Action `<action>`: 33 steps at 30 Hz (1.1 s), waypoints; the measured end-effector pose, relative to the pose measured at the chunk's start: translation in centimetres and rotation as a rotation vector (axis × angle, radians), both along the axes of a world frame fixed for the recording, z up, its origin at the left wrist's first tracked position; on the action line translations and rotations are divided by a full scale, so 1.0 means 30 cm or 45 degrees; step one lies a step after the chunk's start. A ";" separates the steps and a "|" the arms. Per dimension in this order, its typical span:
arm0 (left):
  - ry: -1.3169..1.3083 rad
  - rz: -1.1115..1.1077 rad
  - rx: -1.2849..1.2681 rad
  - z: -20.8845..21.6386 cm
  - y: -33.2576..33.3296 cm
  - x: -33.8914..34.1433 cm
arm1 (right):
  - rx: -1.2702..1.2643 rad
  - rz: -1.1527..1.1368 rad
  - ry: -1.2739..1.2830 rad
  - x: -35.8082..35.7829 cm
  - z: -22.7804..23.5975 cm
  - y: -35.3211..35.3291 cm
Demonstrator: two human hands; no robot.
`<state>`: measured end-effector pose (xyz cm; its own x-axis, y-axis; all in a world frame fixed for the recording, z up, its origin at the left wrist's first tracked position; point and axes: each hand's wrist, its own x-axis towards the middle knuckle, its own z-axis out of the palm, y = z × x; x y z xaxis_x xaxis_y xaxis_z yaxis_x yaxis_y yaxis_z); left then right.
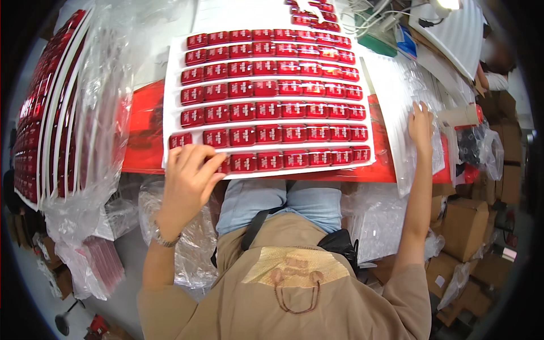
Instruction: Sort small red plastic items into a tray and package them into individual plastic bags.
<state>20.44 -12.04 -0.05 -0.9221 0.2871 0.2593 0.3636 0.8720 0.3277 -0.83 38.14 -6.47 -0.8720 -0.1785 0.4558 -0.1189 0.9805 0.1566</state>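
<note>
A white tray (173, 105) lies before me, holding rows of small glossy red boxes (265, 90). My left hand (192, 173) is at the tray's near left corner. Its fingers curl over the left end of the nearest row, with thumb and forefinger at a red box (225, 165) that they partly cover. Just beyond them, the second row has a gap beside its leftmost box (181, 140). My right hand (420, 126) reaches out to the right, fingers stretched over white ribbed sheets (391, 102); whether it grips their edge cannot be made out.
Upright trays of red boxes (45, 113) stand at the left in clear plastic wrap (105, 85). A red cover (144, 133) lies under the tray. More red boxes (317, 17) and white cables (377, 20) are at the back. Cardboard cartons (464, 224) are stacked at right.
</note>
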 end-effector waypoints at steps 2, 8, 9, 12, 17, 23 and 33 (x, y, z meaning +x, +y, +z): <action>-0.049 0.001 0.087 -0.004 -0.007 0.004 | 0.322 -0.076 -0.163 0.026 -0.002 -0.030; -0.054 0.189 0.051 0.010 -0.160 0.039 | -0.572 -0.032 -0.176 0.023 0.040 -0.043; -0.090 0.127 0.040 -0.006 -0.165 0.032 | -0.930 0.073 -0.241 0.051 0.069 -0.127; -0.031 0.207 0.228 0.002 -0.129 0.046 | -1.756 0.397 -0.587 0.235 0.230 -0.558; -0.097 0.201 1.055 -0.014 0.048 0.042 | -1.430 1.318 -0.402 0.432 0.300 -0.987; -0.172 0.295 1.579 -0.029 0.111 0.069 | -0.969 1.451 -0.761 0.517 0.323 -0.947; -0.181 0.061 0.274 -0.025 -0.091 0.015 | -0.026 -0.225 -0.309 -0.022 -0.057 0.267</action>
<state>20.89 -14.78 -0.80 -0.9648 0.1945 0.1768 0.2608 0.7917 0.5524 -1.50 46.15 -8.18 -0.9726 -0.0073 0.2325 0.0223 0.9920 0.1244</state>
